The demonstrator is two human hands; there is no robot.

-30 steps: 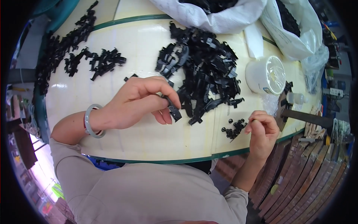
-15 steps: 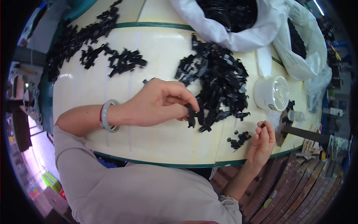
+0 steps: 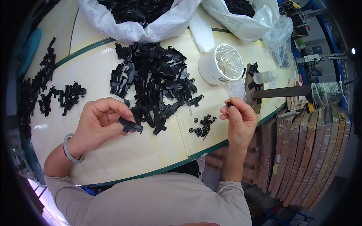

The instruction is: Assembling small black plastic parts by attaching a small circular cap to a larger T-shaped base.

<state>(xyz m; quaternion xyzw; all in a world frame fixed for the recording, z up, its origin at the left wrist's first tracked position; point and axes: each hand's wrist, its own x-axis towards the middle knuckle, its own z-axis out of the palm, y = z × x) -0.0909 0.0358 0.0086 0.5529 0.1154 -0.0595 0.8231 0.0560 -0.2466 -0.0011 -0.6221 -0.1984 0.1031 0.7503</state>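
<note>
Between the thumb and fingers of my left hand (image 3: 103,122) is a curved black plastic part (image 3: 130,125), held just above the table at the near edge of a big heap of similar parts (image 3: 151,79). My right hand (image 3: 242,119) pinches a small black round piece (image 3: 229,104) at its fingertips. Left of that hand, a little cluster of black ring-like pieces (image 3: 203,127) lies on the pale table (image 3: 151,158). Smaller groups of the black parts (image 3: 72,96) lie farther left.
White sacks of black parts (image 3: 132,32) stand at the back. A white tub (image 3: 211,67) with clear film is right of the heap. A hammer-like tool (image 3: 283,92) with a wrapped end juts over the right edge, above stacked brown boards (image 3: 301,158).
My view has swung to the right. My left hand has drawn a black part back from the heap and turned it level. My right hand still pinches its small piece, now raised slightly.
</note>
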